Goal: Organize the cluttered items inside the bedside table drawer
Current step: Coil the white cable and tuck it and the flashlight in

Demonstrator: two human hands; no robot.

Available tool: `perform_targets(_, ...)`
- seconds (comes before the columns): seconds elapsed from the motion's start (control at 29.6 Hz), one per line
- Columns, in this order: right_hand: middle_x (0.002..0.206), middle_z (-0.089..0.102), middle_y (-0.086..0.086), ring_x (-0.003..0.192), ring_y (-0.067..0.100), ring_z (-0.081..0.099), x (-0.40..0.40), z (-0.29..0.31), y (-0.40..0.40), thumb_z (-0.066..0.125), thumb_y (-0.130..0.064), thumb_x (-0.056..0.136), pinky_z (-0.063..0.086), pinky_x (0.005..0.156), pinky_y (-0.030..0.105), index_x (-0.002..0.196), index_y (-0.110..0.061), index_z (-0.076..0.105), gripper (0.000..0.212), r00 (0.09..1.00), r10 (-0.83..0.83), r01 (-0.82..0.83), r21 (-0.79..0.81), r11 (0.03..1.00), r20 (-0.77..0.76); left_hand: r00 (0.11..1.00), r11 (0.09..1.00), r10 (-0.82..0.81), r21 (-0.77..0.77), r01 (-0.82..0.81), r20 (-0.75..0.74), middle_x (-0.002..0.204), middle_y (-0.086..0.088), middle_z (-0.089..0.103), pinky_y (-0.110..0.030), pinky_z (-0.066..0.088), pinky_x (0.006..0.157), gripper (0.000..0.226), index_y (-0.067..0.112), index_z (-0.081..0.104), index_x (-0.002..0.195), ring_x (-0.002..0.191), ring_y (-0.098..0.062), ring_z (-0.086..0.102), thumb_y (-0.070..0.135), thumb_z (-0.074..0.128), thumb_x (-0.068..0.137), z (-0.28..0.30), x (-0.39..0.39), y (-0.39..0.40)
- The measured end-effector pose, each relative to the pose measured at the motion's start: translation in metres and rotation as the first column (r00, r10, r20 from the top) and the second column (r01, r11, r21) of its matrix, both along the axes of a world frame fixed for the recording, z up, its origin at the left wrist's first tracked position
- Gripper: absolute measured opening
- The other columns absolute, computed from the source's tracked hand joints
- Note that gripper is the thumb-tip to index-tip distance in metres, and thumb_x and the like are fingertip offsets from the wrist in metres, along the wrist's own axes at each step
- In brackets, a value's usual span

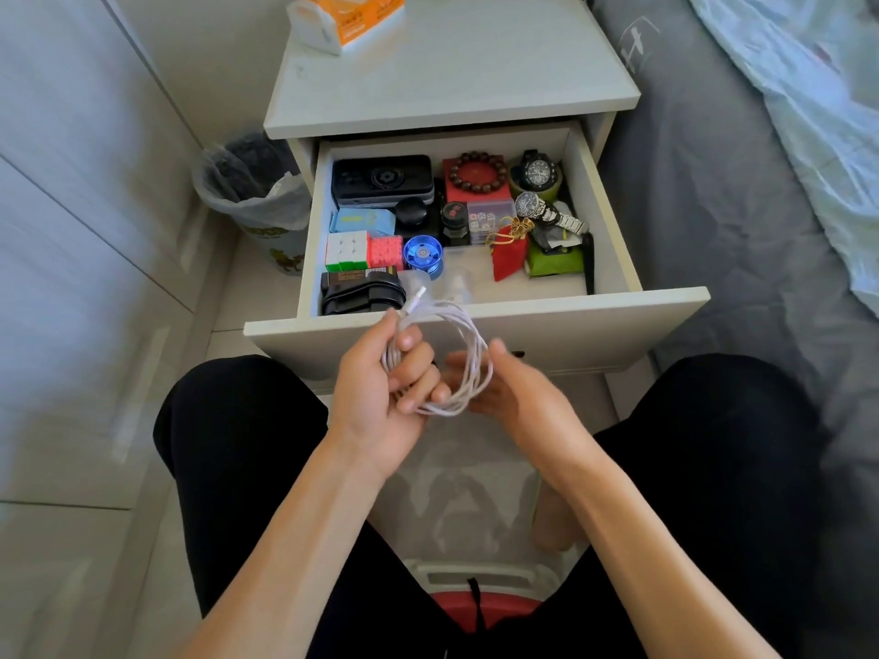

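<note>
The bedside table drawer (666, 316) stands pulled open. In front of it my left hand (380, 392) grips a coiled white cable (468, 359), fingers curled round the loops, its plug end poking up. My right hand (518, 392) is blurred beside the coil, fingers straight, touching the loops from the right. Inside the drawer lie a black case (380, 178), two puzzle cubes (347, 249), a blue yo-yo (422, 253), a bead bracelet (477, 171) on a red box, two watches (540, 206), a red pouch (509, 256) and a green packet (554, 261).
A tissue box (352, 16) sits on the table top. A lined waste bin (257, 192) stands to the left of the table. The bed (761, 183) runs along the right. My legs in black shorts frame a clear plastic stool (475, 516) below.
</note>
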State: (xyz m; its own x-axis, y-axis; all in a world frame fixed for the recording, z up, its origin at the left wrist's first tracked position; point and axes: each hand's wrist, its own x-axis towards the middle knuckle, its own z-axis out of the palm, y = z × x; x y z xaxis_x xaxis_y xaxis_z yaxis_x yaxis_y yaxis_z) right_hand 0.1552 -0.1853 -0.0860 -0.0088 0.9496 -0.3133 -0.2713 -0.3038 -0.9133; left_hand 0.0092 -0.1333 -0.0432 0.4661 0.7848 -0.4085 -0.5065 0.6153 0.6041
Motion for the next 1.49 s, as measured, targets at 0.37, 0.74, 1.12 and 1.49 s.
perform_targets(0.37, 0.069, 0.051, -0.009, 0.070, 0.014, 0.051, 0.020, 0.000, -0.032, 0.066, -0.037, 0.091, 0.041, 0.068, 0.029, 0.086, -0.023, 0.076, 0.018, 0.384, -0.013, -0.246, 0.116, 0.962, 0.923, 0.980, 0.994, 0.039, 0.110, -0.018, -0.195, 0.046, 0.007, 0.020, -0.022, 0.021, 0.037, 0.047, 0.020, 0.048, 0.064, 0.036, -0.008, 0.017, 0.044, 0.041, 0.104, -0.004, -0.019, 0.003)
perform_targets(0.74, 0.090, 0.069, -0.014, 0.087, -0.005, 0.062, -0.008, 0.017, -0.039, 0.046, -0.025, 0.103, 0.046, 0.081, 0.012, 0.149, -0.016, 0.038, 0.047, 0.808, -0.276, 0.163, 0.254, 0.953, 0.520, 0.965, 0.969, -0.245, -0.007, 0.246, -0.088, 0.040, 0.008, 0.021, -0.018, 0.021, 0.033, 0.039, 0.020, 0.048, 0.062, 0.030, -0.005, 0.016, 0.044, 0.050, 0.093, -0.015, -0.009, -0.021)
perform_targets(1.12, 0.096, 0.072, -0.013, 0.083, 0.007, 0.069, -0.015, 0.038, -0.037, 0.049, -0.012, 0.101, 0.054, 0.079, 0.027, 0.110, -0.034, 0.070, 0.032, 0.874, -0.180, 0.051, 0.284, 0.958, 0.451, 0.934, 0.966, -0.103, 0.190, 0.176, -0.342, 0.045, 0.004, 0.026, -0.023, 0.031, 0.040, 0.043, 0.018, 0.051, 0.068, 0.035, -0.010, 0.024, 0.043, 0.044, 0.102, -0.019, -0.008, -0.026)
perform_targets(1.49, 0.087, 0.070, -0.019, 0.069, 0.001, 0.058, 0.004, 0.046, -0.029, 0.052, -0.003, 0.098, 0.043, 0.066, 0.011, 0.107, -0.037, 0.070, 0.040, 0.849, -0.193, 0.003, 0.360, 0.933, 0.492, 0.447, 0.385, 0.543, 0.683, 0.621, -0.711, 0.094, 0.014, 0.066, -0.017, 0.047, 0.070, 0.031, 0.025, 0.060, 0.122, 0.087, -0.005, 0.063, 0.036, 0.068, 0.094, -0.016, -0.016, -0.029)
